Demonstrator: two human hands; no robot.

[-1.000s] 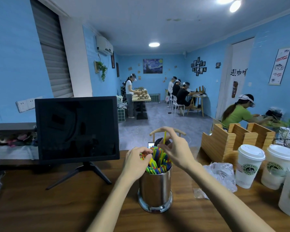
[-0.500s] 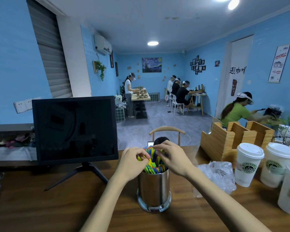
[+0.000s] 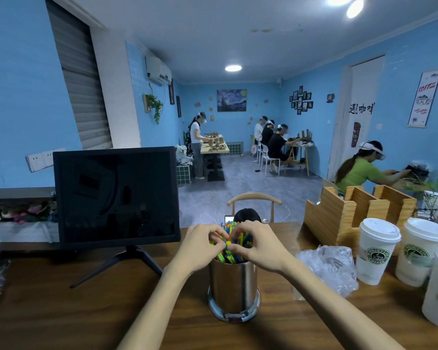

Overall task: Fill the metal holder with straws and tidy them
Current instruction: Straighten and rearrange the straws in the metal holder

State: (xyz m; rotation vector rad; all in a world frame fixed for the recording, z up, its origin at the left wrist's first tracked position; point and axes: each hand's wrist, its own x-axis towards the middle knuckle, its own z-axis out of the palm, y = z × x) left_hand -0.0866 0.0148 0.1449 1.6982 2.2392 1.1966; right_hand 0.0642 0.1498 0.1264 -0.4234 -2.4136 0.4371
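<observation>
Wooden counter (image 3: pixel 61 311), both hands' grip gathering straws (image 3: pixel 232 248), metal holder (image 3: pixel 233 286)

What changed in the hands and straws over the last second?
The right hand came down from holding one yellow straw raised above the bunch; now both hands cup the straws, the left hand closing in from its side. The metal holder, monitor and lidded cups stayed put.

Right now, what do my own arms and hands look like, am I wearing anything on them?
Both forearms are bare, no sleeves in view. The left hand and right hand show no gloves, rings, watch or bracelet. Fingernails look short and unpainted, though slightly blurred.
</observation>
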